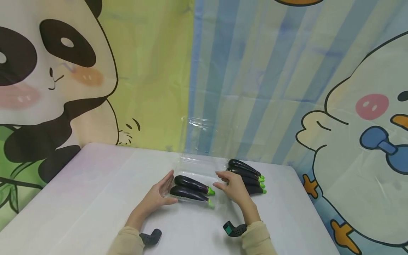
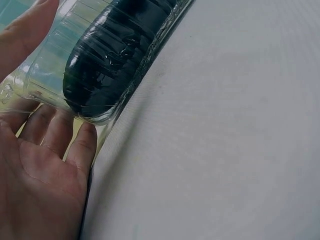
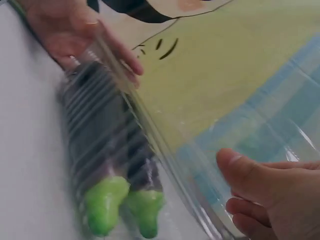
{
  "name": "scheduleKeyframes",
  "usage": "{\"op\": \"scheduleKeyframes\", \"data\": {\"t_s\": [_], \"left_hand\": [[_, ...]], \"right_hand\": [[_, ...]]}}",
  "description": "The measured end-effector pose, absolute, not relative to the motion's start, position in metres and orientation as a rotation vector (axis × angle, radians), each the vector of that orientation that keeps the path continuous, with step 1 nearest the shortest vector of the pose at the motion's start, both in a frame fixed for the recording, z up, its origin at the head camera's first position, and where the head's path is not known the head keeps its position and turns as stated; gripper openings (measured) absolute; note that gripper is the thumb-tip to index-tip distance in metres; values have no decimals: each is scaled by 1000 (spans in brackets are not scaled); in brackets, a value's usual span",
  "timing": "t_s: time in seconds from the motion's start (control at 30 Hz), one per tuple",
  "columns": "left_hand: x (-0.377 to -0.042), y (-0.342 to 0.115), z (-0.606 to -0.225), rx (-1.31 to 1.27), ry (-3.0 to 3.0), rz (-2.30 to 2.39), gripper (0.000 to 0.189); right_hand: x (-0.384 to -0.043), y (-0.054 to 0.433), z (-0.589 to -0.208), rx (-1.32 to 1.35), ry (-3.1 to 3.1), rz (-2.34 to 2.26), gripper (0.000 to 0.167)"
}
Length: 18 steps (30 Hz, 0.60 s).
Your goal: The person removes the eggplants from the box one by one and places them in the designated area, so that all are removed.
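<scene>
Bright head view, soft shadows; wrist views dimmer, the right's eggplants (image 3: 92,132) blurred

A white table (image 1: 83,202) spreads out before me toward twelve o'clock. Past it, between ten and eleven, I see a printed panda (image 1: 63,88), with green leaves (image 1: 13,196) below it toward nine. A yellow panel (image 1: 156,71) hangs at eleven, blue-striped cloth (image 1: 248,71) from twelve to one, and at two I have a white cartoon bird (image 1: 353,180) with a blue bow (image 1: 371,138) and orange feet (image 1: 344,234).
</scene>
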<state>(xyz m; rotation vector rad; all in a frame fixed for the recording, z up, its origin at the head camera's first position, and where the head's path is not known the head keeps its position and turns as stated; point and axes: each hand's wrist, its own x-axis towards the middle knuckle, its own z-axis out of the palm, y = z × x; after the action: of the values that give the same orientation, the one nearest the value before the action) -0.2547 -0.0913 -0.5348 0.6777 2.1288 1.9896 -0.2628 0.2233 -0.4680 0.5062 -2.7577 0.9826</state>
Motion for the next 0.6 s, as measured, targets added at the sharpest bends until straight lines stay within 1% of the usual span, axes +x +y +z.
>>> {"op": "scheduleKeyframes", "data": {"t_s": [0.13,0.27,0.43,0.6], "left_hand": [[-252,-90,-535,665,2146,1978,106],[-251,-88,-534,622,2174,1957,108],[-251,-86,-531,602,2173,1955,108],[-252,-88,-535,603,2164,1961,108]], "right_hand": [[-260,212,-473,570,-2846,710,49],[-257,203,-474,572,-2882,452,50],[-253,199,-475,545,-2897,292,50],[-254,196,-477,573,-2889,167,47]]}}
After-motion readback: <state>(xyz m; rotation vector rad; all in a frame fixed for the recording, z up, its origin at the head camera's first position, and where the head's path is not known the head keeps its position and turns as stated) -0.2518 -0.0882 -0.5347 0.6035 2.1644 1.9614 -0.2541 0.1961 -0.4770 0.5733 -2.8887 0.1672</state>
